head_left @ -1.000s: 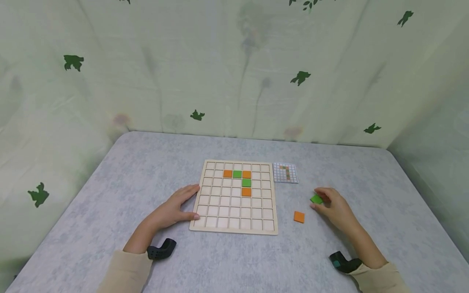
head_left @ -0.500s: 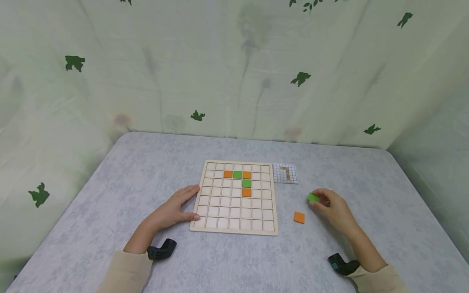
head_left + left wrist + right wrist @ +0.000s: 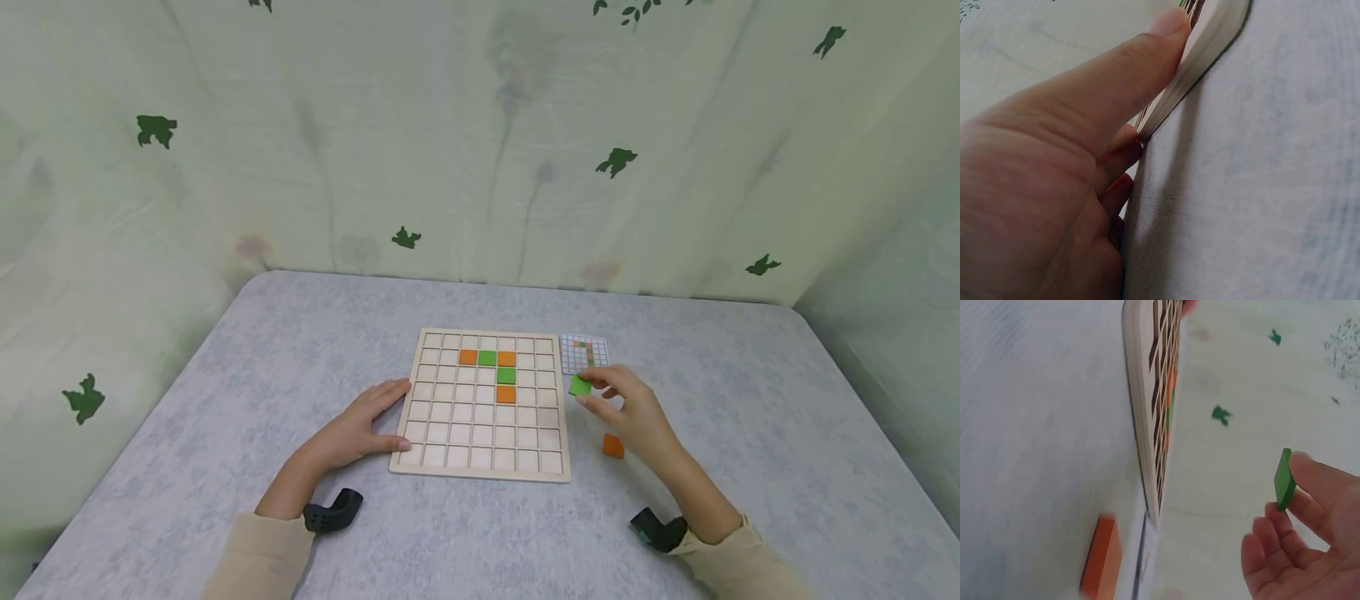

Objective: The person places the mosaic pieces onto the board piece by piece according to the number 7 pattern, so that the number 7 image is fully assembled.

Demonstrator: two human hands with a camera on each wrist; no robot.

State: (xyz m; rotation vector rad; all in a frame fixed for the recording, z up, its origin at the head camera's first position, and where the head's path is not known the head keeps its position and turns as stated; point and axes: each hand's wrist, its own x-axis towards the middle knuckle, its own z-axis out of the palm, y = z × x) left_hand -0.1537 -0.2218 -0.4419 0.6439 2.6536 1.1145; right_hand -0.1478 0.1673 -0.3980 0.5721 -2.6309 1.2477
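Observation:
A green square tile (image 3: 580,385) is pinched between the thumb and fingers of my right hand (image 3: 633,412), held above the table just off the board's right edge. In the right wrist view the same green tile (image 3: 1284,479) shows tilted at the fingertips. My left hand (image 3: 352,427) rests along the left edge of a wooden grid board (image 3: 457,412), its thumb (image 3: 1141,69) on the rim and its fingers against the side. In the board's upper part, three orange tiles and two green ones form a bent row, among them an orange tile (image 3: 506,394) at its lower end.
A loose orange tile (image 3: 612,447) lies on the table right of the board, under my right wrist. A small pattern card (image 3: 576,353) touches or nearly touches the board's upper right side, partly covered by my right fingers. A patterned curtain (image 3: 480,167) stands behind the table.
My right hand has carried the green tile left and slightly away from me, from right of the loose orange tile to beside the board. My left hand and the board stay put.

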